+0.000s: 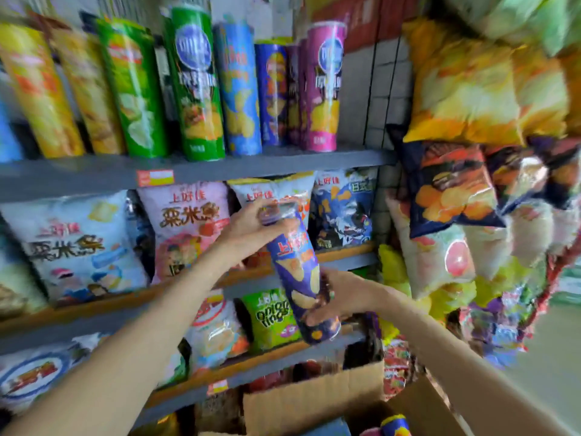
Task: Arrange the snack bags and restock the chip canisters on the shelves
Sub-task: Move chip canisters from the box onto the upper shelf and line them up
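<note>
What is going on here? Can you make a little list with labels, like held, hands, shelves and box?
held: purple can, tilted, in front of the shelves
left hand: grips the can's top end
right hand: grips the can's lower part
top shelf: cans standing in a row, green can and pink can among them
middle shelves: snack bags, pink bag among them
right side: more bags hanging, orange bag on top
box: cardboard, open, below the hands

Bright, even daylight; soft shadows under the shelves [201, 166]. Motion blur smears everything, worst at the bowed edges; glare on bags [452, 196].
</note>
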The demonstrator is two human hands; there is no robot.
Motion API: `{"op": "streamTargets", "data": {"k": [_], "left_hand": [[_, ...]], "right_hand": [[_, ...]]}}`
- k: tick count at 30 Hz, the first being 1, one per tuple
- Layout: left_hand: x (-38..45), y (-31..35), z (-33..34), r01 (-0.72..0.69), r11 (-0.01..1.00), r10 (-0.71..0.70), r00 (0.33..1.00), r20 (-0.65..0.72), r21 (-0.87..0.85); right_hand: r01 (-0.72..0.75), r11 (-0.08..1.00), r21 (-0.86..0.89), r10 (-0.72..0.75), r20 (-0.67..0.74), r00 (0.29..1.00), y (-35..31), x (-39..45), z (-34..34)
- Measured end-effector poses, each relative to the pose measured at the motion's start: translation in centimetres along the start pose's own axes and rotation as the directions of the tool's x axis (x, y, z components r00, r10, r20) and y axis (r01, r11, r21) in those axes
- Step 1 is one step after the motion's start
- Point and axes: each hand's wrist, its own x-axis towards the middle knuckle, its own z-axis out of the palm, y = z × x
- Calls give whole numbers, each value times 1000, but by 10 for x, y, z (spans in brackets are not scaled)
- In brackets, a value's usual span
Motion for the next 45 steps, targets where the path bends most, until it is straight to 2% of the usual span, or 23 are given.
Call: {"op": "streamTargets", "data": {"k": [2,4,6,8,9,11,13,14,17,21,26,30,31,34,35,39,42,44,45], "left_hand": [[11,30,-11,-77,996,81,989,-123,39],[17,52,-21,-132,986,112,978,-177,-106],[18,61,-25,-146,970,135,988,-72,-196],[15,60,-23,-183,979,189,980,59,-92],[16,55,-20,-200,979,202,978,47,-51],[23,59,-21,-215,977,212,968,-130,-2],[35,66,-30,-235,964,264,915,-305,128],[41,69,-35,-249,943,313,890,-332,221],[54,76,-49,-300,843,450,848,-281,446],[68,76,-64,-282,751,521,809,-274,597],[73,60,-69,-228,680,512,828,-229,697],[72,53,-71,-246,694,536,804,-258,676],[70,52,-71,-246,708,533,801,-273,662],[69,51,-74,-265,723,552,777,-304,637],[68,51,-76,-281,723,560,773,-298,631],[60,51,-82,-386,770,586,742,-324,509],[48,51,-98,-471,806,592,643,-485,359],[39,47,-115,-479,803,594,593,-543,355],[34,45,-125,-469,798,602,591,-537,378]], "right_hand": [[79,996,35,-73,-139,988,-16,9,-10],[165,974,154,-123,-248,961,-30,16,-25],[247,950,191,-172,-342,924,-44,22,-43],[326,925,194,-221,-421,880,-62,23,-60],[353,917,185,-232,-471,851,-71,23,-66],[385,904,185,-215,-582,784,-88,30,-86],[398,899,183,-189,-659,728,-103,41,-107],[386,907,169,-174,-683,709,-111,46,-117],[323,940,115,-149,-710,688,-127,67,-143],[295,954,57,-165,-723,671,-138,88,-157],[272,962,24,-180,-694,698,-134,114,-158],[312,950,2,-221,-701,678,-132,122,-153],[352,936,-11,-250,-725,642,-130,124,-150],[470,870,-148,-380,-809,449,-130,133,-139],[498,846,-190,-421,-811,407,-134,132,-133],[511,783,-355,-560,-760,330,-163,126,-105],[494,698,-519,-687,-679,258,-183,127,-75],[485,655,-579,-735,-637,233,-197,131,-57],[483,651,-586,-741,-628,238,-206,133,-49]]}}
